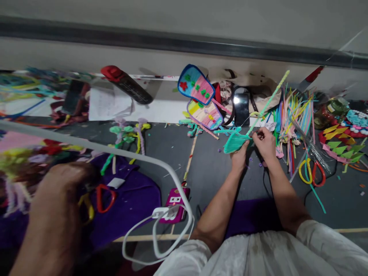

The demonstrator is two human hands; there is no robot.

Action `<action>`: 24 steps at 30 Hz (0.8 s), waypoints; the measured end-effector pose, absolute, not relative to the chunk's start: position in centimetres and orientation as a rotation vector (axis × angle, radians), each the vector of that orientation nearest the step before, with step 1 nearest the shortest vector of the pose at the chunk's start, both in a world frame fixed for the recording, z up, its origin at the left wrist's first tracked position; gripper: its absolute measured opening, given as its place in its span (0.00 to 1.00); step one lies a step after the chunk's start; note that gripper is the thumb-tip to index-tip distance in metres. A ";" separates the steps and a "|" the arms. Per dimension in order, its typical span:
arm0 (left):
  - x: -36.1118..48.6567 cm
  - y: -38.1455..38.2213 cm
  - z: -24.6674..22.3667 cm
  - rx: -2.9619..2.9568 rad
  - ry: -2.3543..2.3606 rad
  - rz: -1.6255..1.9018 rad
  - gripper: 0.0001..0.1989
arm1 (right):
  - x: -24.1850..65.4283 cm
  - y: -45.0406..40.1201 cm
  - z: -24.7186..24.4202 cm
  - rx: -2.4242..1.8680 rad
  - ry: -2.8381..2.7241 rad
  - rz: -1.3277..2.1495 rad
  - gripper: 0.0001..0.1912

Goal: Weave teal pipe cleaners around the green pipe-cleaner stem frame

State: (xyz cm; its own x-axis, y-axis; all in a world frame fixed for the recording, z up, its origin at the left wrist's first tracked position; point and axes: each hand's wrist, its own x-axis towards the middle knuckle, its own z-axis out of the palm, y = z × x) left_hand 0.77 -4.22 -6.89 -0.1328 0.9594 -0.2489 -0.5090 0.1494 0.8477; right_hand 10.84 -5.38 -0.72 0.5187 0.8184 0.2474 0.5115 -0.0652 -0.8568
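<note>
My left hand [240,155] is closed on the lower edge of a teal leaf-shaped craft piece [236,142], right of the middle of the view. From this piece a fuzzy stem [268,101], green turning to yellow, rises to the upper right. Just right of the stem's lower end is my right hand [264,142], its fingers pinched together; what they hold, if anything, is too small to make out. Small purple bits lie on the dark table [209,165] below the hands.
Another person's hand [66,180] is blurred at the left, near red-and-yellow scissors. A white cable [169,168] arches over a pink power strip [174,205]. Two fan-shaped crafts [196,85], a phone [241,105], pipe cleaners [296,115] and scissors [318,174] surround the hands.
</note>
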 end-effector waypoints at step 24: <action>-0.4 -2.7 -5.2 0.251 0.728 1.056 0.18 | 12.4 -5.1 -0.8 -1.198 -0.626 1.253 0.21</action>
